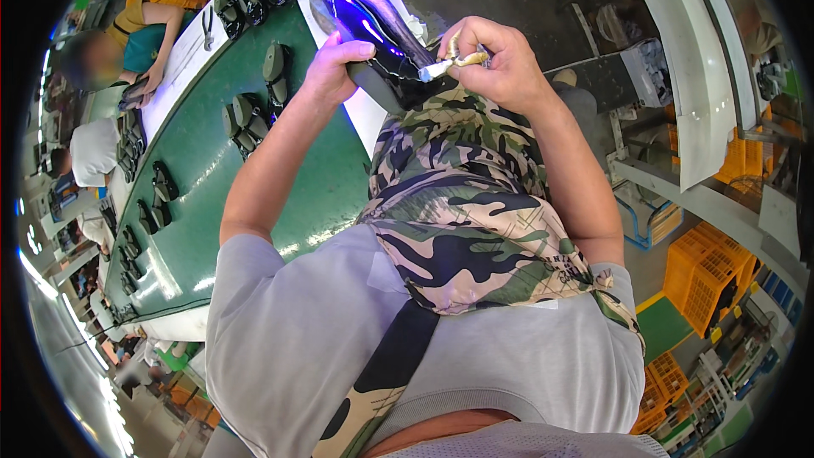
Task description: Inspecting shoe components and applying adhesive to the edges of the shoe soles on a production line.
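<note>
A glossy black shoe [373,30] is tilted under a violet-blue glow at the top centre, with bright thin lines along its edge. My left hand [337,68] is closed on its left side, the thumb lying over the edge and the other fingers partly hidden. At the shoe's near right end, my right hand [504,64] pinches a small brush-like tool [438,70] with a pale tip and a crusted yellowish handle. That tip is at the shoe's edge; I cannot tell whether it touches.
Left of me a green conveyor belt [314,170] carries several dark shoes [246,123]. Pliers [207,30] lie on its white border. Another person [157,25] handles a shoe at the far left. Orange crates [708,276] stand on the right, near a blue-framed stool [653,220].
</note>
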`<move>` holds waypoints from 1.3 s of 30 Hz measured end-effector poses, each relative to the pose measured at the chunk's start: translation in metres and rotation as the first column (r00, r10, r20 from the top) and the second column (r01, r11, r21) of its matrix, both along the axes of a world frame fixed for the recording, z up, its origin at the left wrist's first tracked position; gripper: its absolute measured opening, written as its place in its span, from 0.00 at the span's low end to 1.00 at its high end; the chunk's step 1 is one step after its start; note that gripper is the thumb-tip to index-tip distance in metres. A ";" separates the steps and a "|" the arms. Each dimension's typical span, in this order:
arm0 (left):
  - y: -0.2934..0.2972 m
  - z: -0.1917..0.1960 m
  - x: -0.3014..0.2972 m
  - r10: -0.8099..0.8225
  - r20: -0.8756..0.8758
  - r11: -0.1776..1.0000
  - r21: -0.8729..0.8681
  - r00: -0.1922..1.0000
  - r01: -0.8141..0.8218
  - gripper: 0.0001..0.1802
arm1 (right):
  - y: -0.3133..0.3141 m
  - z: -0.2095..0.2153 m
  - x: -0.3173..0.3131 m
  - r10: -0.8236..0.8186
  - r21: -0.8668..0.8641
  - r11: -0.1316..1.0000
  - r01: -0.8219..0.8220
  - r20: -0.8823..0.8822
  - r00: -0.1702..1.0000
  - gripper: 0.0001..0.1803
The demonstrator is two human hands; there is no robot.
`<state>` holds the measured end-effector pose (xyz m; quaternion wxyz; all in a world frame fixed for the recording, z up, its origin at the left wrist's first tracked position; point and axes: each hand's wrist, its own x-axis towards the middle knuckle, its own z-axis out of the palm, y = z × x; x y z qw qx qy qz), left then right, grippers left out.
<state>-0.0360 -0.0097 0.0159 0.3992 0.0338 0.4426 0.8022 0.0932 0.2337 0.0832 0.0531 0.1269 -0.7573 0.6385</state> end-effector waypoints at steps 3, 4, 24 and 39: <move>0.002 0.004 0.004 -0.023 0.042 0.989 0.147 0.999 0.017 0.32 | 0.003 -0.002 0.005 -0.060 -0.077 0.995 0.059 -0.013 0.998 0.12; 0.002 0.002 0.006 -0.007 0.043 0.983 0.186 0.999 -0.001 0.32 | 0.006 -0.005 0.006 -0.073 -0.125 0.989 0.074 0.016 0.997 0.12; 0.036 0.005 0.027 0.168 0.113 0.917 0.346 0.979 -0.197 0.37 | -0.005 -0.027 0.001 -0.337 -0.715 0.515 0.474 0.339 0.878 0.10; 0.084 0.041 0.035 0.304 -0.463 0.952 0.117 0.833 -0.282 0.35 | 0.011 -0.027 0.012 -0.540 -0.687 0.367 0.628 0.392 0.745 0.10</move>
